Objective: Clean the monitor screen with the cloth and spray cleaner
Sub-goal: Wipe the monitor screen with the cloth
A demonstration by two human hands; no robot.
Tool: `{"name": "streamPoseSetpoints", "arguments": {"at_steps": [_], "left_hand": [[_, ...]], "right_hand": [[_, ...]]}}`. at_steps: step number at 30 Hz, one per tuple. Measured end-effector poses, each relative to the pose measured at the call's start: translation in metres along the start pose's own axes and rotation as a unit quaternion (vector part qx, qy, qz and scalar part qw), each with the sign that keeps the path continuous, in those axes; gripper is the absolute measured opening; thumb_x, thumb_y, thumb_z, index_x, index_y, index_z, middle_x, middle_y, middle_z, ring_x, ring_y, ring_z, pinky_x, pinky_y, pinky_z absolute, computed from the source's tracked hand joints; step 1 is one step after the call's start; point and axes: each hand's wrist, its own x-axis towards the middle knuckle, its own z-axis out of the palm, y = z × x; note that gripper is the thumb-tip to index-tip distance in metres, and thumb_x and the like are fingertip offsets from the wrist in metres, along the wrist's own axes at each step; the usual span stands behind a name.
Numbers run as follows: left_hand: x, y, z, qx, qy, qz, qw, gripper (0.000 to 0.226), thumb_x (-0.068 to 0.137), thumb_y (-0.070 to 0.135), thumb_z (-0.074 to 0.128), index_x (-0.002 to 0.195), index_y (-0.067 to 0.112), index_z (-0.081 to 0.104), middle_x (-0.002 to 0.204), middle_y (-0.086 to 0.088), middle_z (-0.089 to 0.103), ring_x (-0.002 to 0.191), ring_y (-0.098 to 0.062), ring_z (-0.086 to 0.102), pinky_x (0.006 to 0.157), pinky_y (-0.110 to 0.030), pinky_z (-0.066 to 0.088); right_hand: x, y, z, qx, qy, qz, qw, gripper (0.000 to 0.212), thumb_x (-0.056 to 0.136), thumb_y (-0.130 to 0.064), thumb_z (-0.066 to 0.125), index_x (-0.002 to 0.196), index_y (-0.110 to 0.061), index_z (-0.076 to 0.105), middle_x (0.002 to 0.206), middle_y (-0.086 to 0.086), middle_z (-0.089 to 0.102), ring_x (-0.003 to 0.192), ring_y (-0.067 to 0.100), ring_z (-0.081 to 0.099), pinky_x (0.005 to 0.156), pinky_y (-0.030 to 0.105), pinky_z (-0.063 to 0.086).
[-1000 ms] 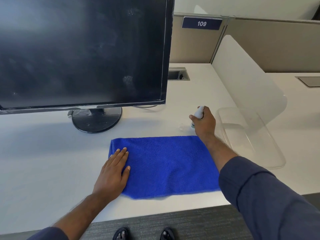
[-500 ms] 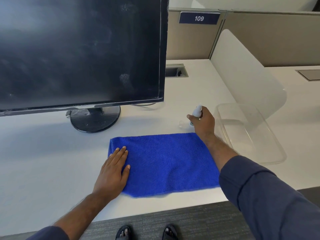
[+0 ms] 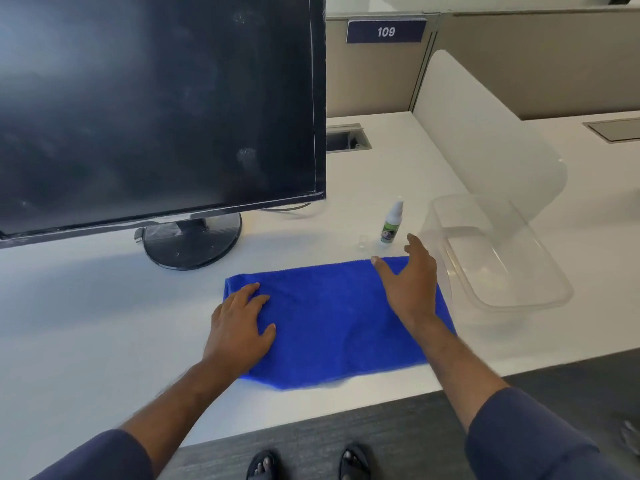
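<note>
A black monitor (image 3: 156, 105) with a smudged dark screen stands on its round base at the left of the white desk (image 3: 69, 323). A blue cloth (image 3: 329, 320) lies flat in front of it. My left hand (image 3: 239, 327) rests on the cloth's left end, fingers slightly bent. My right hand (image 3: 410, 282) hovers open over the cloth's right end, empty. A small white spray bottle (image 3: 391, 223) with a green label stands upright just beyond my right hand, apart from it. Its clear cap (image 3: 363, 241) sits beside it.
A clear plastic tub (image 3: 498, 258) sits to the right of the cloth. A frosted divider panel (image 3: 485, 133) stands behind it. A cable hatch (image 3: 346, 138) is set into the desk behind the monitor. The desk edge is close to me.
My right hand has let go of the spray bottle, left it standing on the desk and drawn back over the cloth. My left hand has stayed on the cloth.
</note>
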Motion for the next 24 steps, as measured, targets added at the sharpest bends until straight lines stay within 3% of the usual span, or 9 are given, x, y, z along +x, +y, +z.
{"name": "streamPoseSetpoints", "arguments": {"at_steps": [2, 4, 8, 11, 14, 17, 20, 24], "left_hand": [[0.01, 0.01, -0.008, -0.016, 0.005, 0.016, 1.0, 0.057, 0.084, 0.044, 0.065, 0.136, 0.023, 0.056, 0.152, 0.001, 0.041, 0.138, -0.021, 0.038, 0.114, -0.04, 0.027], [0.022, 0.023, -0.016, -0.04, 0.017, 0.044, 0.998, 0.053, 0.082, 0.043, 0.068, 0.13, 0.022, 0.061, 0.143, 0.002, 0.05, 0.132, -0.021, 0.045, 0.111, -0.04, 0.031], [0.052, 0.053, -0.024, -0.038, -0.011, 0.109, 0.993, 0.047, 0.085, 0.042, 0.066, 0.127, 0.022, 0.063, 0.129, 0.003, 0.06, 0.121, -0.02, 0.052, 0.104, -0.036, 0.037], [0.072, 0.072, -0.02, -0.016, -0.056, 0.142, 0.988, 0.047, 0.09, 0.042, 0.062, 0.133, 0.023, 0.056, 0.136, 0.002, 0.056, 0.125, -0.02, 0.049, 0.106, -0.037, 0.037], [0.088, 0.085, -0.013, -0.004, -0.088, 0.149, 0.985, 0.06, 0.092, 0.041, 0.06, 0.146, 0.022, 0.04, 0.148, -0.002, 0.046, 0.133, -0.024, 0.043, 0.11, -0.04, 0.034], [0.1, 0.091, -0.007, 0.04, -0.112, 0.111, 0.987, 0.077, 0.092, 0.048, 0.06, 0.153, 0.017, 0.025, 0.152, -0.008, 0.039, 0.135, -0.029, 0.04, 0.11, -0.044, 0.035], [0.104, 0.093, -0.001, 0.117, -0.096, 0.088, 0.985, 0.064, 0.091, 0.054, 0.057, 0.14, 0.016, 0.042, 0.135, -0.008, 0.052, 0.121, -0.029, 0.049, 0.1, -0.043, 0.038], [0.105, 0.093, -0.005, 0.109, -0.135, 0.086, 0.981, 0.032, 0.093, 0.051, 0.055, 0.109, 0.025, 0.063, 0.107, 0.002, 0.065, 0.101, -0.023, 0.056, 0.086, -0.038, 0.034]], "right_hand": [[-0.022, -0.001, -0.002, -0.01, 0.047, -0.002, 0.999, 0.048, 0.086, -0.04, 0.072, 0.124, -0.015, 0.057, 0.114, 0.001, 0.06, 0.105, 0.019, 0.055, 0.096, 0.044, 0.048], [-0.041, 0.0, -0.001, 0.003, 0.035, 0.04, 0.999, 0.027, 0.087, -0.036, 0.071, 0.104, -0.017, 0.063, 0.1, -0.003, 0.057, 0.088, 0.015, 0.055, 0.087, 0.043, 0.051], [-0.076, 0.009, 0.002, 0.011, -0.02, 0.108, 0.994, 0.014, 0.088, -0.029, 0.07, 0.089, -0.017, 0.062, 0.087, -0.001, 0.061, 0.078, 0.017, 0.059, 0.07, 0.03, 0.045], [-0.096, 0.012, 0.003, 0.003, -0.036, 0.113, 0.993, 0.02, 0.088, -0.029, 0.07, 0.076, -0.016, 0.059, 0.072, -0.004, 0.06, 0.066, 0.016, 0.057, 0.066, 0.03, 0.044], [-0.11, 0.016, 0.003, -0.056, -0.1, 0.147, 0.982, 0.047, 0.086, -0.036, 0.069, 0.053, -0.016, 0.043, 0.046, -0.009, 0.042, 0.045, 0.013, 0.039, 0.051, 0.029, 0.034], [-0.119, 0.019, 0.0, -0.093, -0.136, 0.206, 0.965, 0.052, 0.082, -0.04, 0.069, 0.049, -0.014, 0.039, 0.044, -0.004, 0.038, 0.045, 0.017, 0.037, 0.048, 0.029, 0.032], [-0.123, 0.019, -0.005, -0.093, -0.144, 0.225, 0.959, 0.052, 0.08, -0.046, 0.071, 0.052, -0.014, 0.041, 0.047, -0.003, 0.043, 0.047, 0.018, 0.043, 0.049, 0.029, 0.036], [-0.124, 0.015, -0.008, -0.095, -0.189, 0.217, 0.953, 0.052, 0.077, -0.049, 0.073, 0.052, -0.016, 0.041, 0.047, -0.001, 0.045, 0.055, 0.03, 0.065, 0.059, 0.037, 0.053]]}}
